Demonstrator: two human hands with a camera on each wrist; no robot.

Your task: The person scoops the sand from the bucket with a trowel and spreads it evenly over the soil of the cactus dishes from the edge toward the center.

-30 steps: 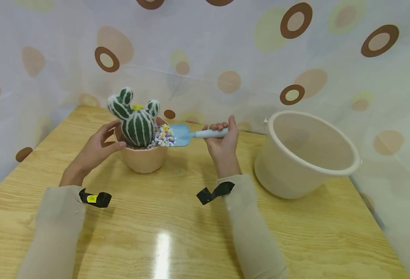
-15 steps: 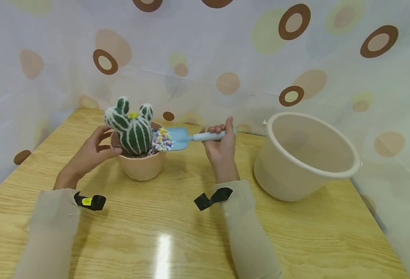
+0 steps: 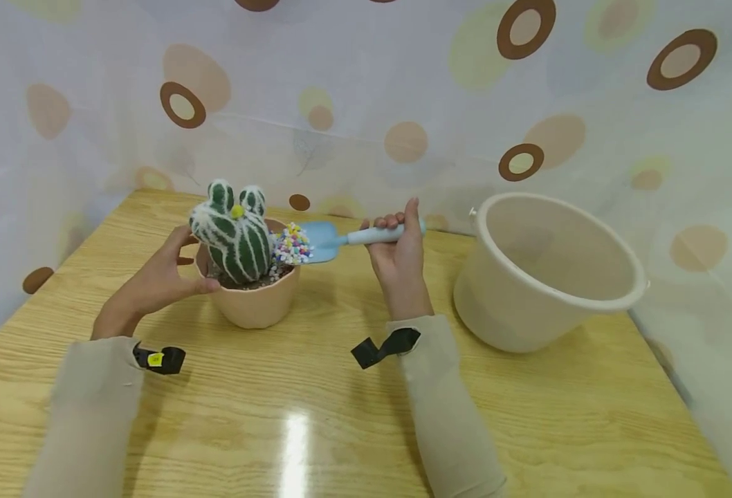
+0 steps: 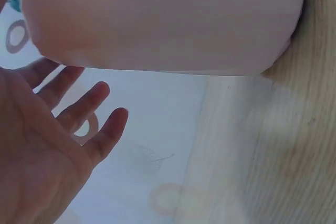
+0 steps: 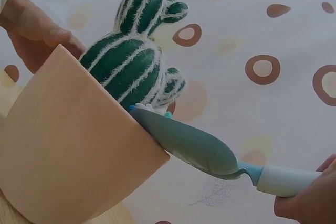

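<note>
Right grip (image 3: pixel 398 257) still on scoop (image 3: pixel 324 237), beads (image 3: pixel 293 246) aboard, cactus (image 3: pixel 241 249) now tipped nearer

Trowel (image 3: pixel 324 242): smooth plastic, slight sheen. Pot (image 3: pixel 255 308): smooth, matt. Cactus (image 3: pixel 241 249): rough, fuzzy ridges. Bucket (image 3: pixel 506 297): smooth plastic. Table (image 3: pixel 235 408): glossy, wood-grained. Curtain (image 3: pixel 353 76): lightly creased. Sleeves (image 3: pixel 447 408): matt cloth.

Wood-grain tbl (image 3: pixel 229 408) w/ pot (image 3: pixel 257 309) L, bucket (image 3: pixel 509 304) R.

Blue trowel (image 3: pixel 325 234) w/ multicol. pebbles (image 3: pixel 293 244) is at peach pot (image 3: pixel 255 308) rim, nr cactus (image 3: pixel 239 242).
</note>
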